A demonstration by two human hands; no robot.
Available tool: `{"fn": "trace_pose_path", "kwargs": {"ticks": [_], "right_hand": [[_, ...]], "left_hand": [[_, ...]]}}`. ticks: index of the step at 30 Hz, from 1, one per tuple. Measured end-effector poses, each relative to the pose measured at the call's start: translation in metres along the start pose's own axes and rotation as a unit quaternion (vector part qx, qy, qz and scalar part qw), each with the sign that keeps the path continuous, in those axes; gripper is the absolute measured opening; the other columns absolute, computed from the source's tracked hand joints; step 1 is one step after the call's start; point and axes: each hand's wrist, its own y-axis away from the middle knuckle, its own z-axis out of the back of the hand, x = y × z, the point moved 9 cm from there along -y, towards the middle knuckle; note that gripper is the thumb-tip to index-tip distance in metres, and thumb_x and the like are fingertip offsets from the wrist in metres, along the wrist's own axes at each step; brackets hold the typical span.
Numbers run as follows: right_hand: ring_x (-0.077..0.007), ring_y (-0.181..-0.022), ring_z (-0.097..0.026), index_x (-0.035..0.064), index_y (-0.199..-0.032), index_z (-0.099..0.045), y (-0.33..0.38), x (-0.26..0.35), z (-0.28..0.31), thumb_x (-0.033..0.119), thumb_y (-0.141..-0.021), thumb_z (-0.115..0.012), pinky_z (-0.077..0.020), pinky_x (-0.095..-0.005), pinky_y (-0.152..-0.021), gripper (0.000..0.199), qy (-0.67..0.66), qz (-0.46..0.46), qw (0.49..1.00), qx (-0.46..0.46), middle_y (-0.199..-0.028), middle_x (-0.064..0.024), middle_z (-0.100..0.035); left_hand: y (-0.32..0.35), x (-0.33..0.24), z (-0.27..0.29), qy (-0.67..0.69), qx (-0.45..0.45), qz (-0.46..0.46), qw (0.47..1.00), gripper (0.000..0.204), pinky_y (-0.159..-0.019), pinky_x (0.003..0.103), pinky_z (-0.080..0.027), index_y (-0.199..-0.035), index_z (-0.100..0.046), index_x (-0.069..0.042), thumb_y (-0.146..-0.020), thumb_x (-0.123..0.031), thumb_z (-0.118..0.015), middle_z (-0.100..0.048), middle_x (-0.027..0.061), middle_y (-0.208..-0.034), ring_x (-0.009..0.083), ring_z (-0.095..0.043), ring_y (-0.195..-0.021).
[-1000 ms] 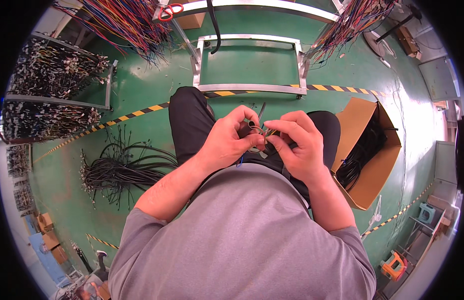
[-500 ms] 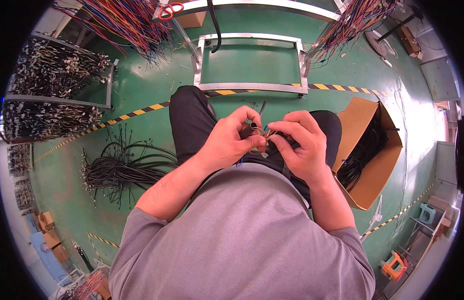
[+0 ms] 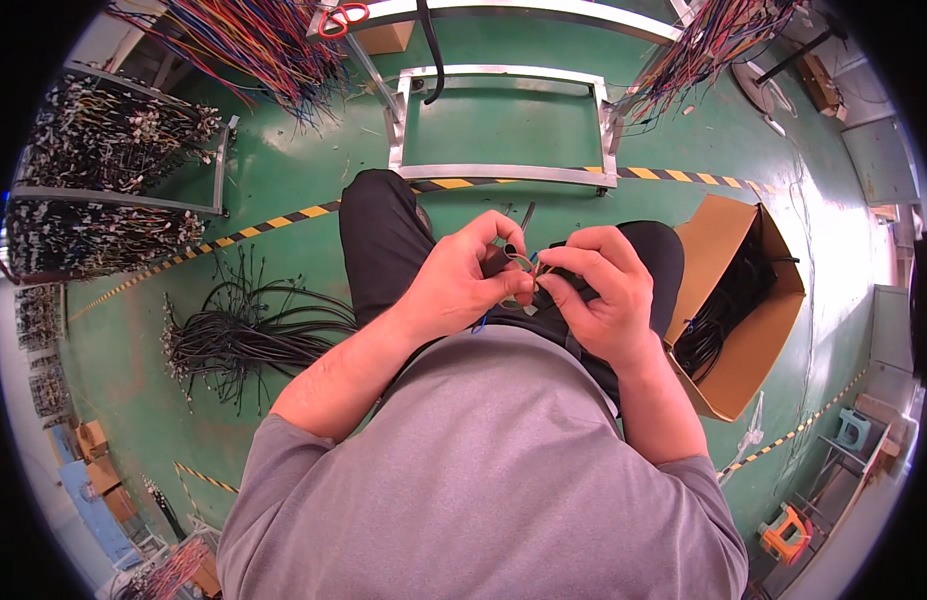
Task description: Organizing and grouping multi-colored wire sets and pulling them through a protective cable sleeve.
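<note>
Above my lap, my left hand (image 3: 471, 272) is closed around a black cable sleeve (image 3: 497, 262) whose round open end shows between thumb and forefinger. Thin coloured wires (image 3: 524, 262) come out beside that end and curve toward the right. My right hand (image 3: 605, 285) pinches the wires between thumb and forefinger, close to the left fingertips. A bit of blue wire (image 3: 479, 325) hangs below the left hand. The exact wire ends are too small to make out, and part of the sleeve is hidden by my fingers.
A cardboard box (image 3: 751, 365) of black cables stands open at my right. Black cable bundles (image 3: 253, 330) lie on the green floor at my left. Ahead stands a metal frame (image 3: 503, 172) with red-handled scissors (image 3: 341, 20) and hanging coloured wires (image 3: 253, 60). Racks of wires (image 3: 123, 135) stand far left.
Both hands stay in nearly the same place. The wires between the fingertips have shifted slightly, and the right fingers have moved a little on them.
</note>
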Motion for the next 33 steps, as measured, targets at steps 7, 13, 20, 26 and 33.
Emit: {"fn": "trace_pose_path", "kwargs": {"ticks": [7,13,20,26,33], "right_hand": [[-0.0141,-0.074,-0.062,0.0034,-0.093,-0.068,0.002,-0.003,-0.001,-0.003,-0.079,-0.081,-0.0515,-0.0268,-0.063,0.020,-0.019,-0.011,1.000,0.004,-0.095,-0.0076,-0.063],[-0.0094,-0.076,-0.064,0.0008,-0.094,-0.068,0.021,-0.037,-0.021,-0.002,-0.088,-0.076,-0.0525,-0.0236,-0.066,0.011,-0.289,-0.239,0.926,-0.046,-0.096,-0.0045,-0.066],[-0.0076,-0.069,-0.063,-0.0009,-0.099,-0.074,0.042,-0.055,-0.043,0.005,-0.093,-0.076,-0.0477,-0.0208,-0.062,0.009,-0.406,-0.366,0.837,-0.029,-0.084,-0.0038,-0.073],[-0.0062,-0.066,-0.060,-0.0002,-0.097,-0.074,0.045,-0.056,-0.042,0.006,-0.093,-0.076,-0.0454,-0.0203,-0.060,0.008,-0.394,-0.378,0.835,-0.065,-0.083,-0.0031,-0.073],[-0.0050,-0.067,-0.059,-0.0013,-0.098,-0.075,0.039,-0.055,-0.039,0.008,-0.094,-0.076,-0.0445,-0.0204,-0.059,0.010,-0.430,-0.363,0.824,-0.063,-0.083,-0.0037,-0.073]], "left_hand": [[0.000,0.001,0.000,0.019,0.005,-0.005,1.000,0.023,-0.073,0.027,-0.056,-0.109,-0.047,-0.004,-0.097,0.004,-0.065,-0.068,0.0059,-0.086,0.0135,-0.070,-0.080],[0.001,-0.002,0.001,0.003,0.001,-0.011,1.000,0.022,-0.072,0.025,-0.056,-0.108,-0.049,-0.003,-0.097,0.002,-0.067,-0.069,0.0055,-0.086,0.0111,-0.070,-0.080],[0.002,0.001,0.007,-0.072,-0.033,-0.049,0.996,0.025,-0.061,0.018,-0.048,-0.106,-0.053,-0.003,-0.095,-0.007,-0.075,-0.070,0.0041,-0.088,0.0061,-0.068,-0.078],[0.006,-0.007,0.006,-0.215,-0.062,-0.077,0.972,0.022,-0.063,0.018,-0.048,-0.108,-0.059,-0.001,-0.094,-0.006,-0.076,-0.070,0.0013,-0.091,0.0026,-0.066,-0.081],[0.007,-0.011,0.001,-0.242,-0.059,-0.051,0.967,0.019,-0.066,0.020,-0.053,-0.110,-0.069,0.001,-0.094,-0.006,-0.076,-0.076,0.0042,-0.089,0.0042,-0.069,-0.080]]}}
